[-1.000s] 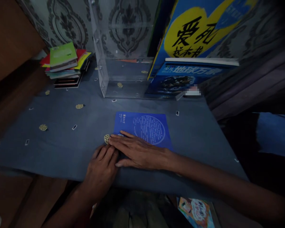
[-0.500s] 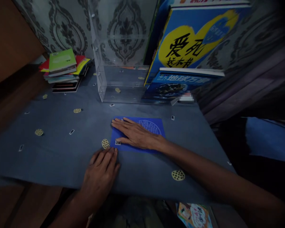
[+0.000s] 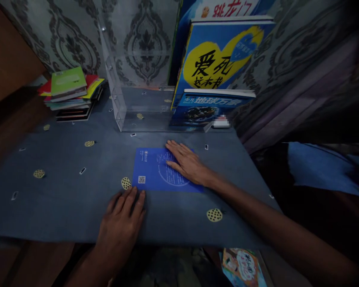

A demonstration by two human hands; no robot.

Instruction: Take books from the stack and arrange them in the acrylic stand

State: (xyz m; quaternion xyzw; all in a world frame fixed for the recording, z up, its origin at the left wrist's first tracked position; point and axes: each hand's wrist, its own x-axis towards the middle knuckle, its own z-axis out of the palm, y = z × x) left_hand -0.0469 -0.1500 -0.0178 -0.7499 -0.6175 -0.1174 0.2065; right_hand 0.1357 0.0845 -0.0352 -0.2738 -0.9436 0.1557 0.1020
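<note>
A blue printed sheet (image 3: 148, 165), perhaps a thin booklet, lies flat on the grey-blue tablecloth (image 3: 62, 207). It bears white lettering, a circle of text and a QR code at its lower left. My right hand (image 3: 187, 161) rests open over the sheet's right part, fingers stretched towards the far edge and thumb apart, covering some of the print. At the sheet's near left corner lies my left hand (image 3: 122, 217), palm down on the cloth with fingers extended. Its fingertips reach the corner; whether they press on the paper I cannot tell.
Behind the sheet stands a clear acrylic rack (image 3: 116, 107) with a blue-and-yellow book (image 3: 182, 67) and a darker blue book (image 3: 212, 105) on its right side. A pile of small books (image 3: 70, 93) sits at the back left. Another book (image 3: 242, 267) shows below the table's front edge.
My right hand has slid rightward across the blue sheet, uncovering its left part and the QR code. My left hand stays near the corner. The camera view has shifted slightly.
</note>
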